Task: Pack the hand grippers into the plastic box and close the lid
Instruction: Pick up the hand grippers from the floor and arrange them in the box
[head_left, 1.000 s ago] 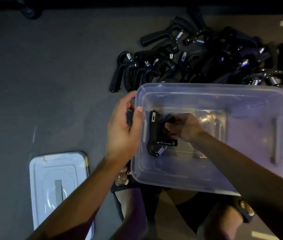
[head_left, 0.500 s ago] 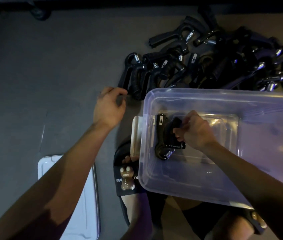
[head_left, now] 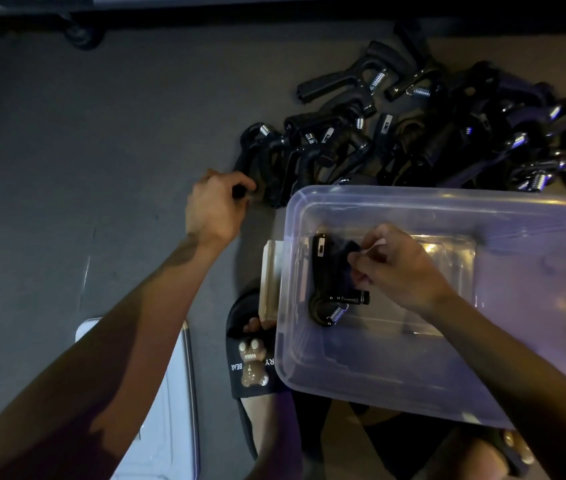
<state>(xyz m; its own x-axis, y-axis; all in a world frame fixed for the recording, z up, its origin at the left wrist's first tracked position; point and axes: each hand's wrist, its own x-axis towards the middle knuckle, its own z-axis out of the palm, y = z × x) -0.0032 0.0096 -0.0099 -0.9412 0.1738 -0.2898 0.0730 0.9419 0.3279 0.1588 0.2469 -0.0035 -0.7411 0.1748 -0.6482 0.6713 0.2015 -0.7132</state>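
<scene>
Early on, one gripper (head_left: pixel 324 282) lies in the box (head_left: pixel 447 393), the right hand (head_left: pixel 399 268) pinching it. Left hand (head_left: pixel 214 206) grips another at the pile (head_left: pixel 413 133) on the floor; next, lift it in. Lid (head_left: pixel 170 410) waits aside.

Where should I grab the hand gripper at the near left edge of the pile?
Probably by its long straight handle, coming from the left. That hand gripper lies at the pile's outer edge with its handle end toward bare floor, where the left hand already closes on it. Its spring end sits against neighbours, harder to reach.
</scene>
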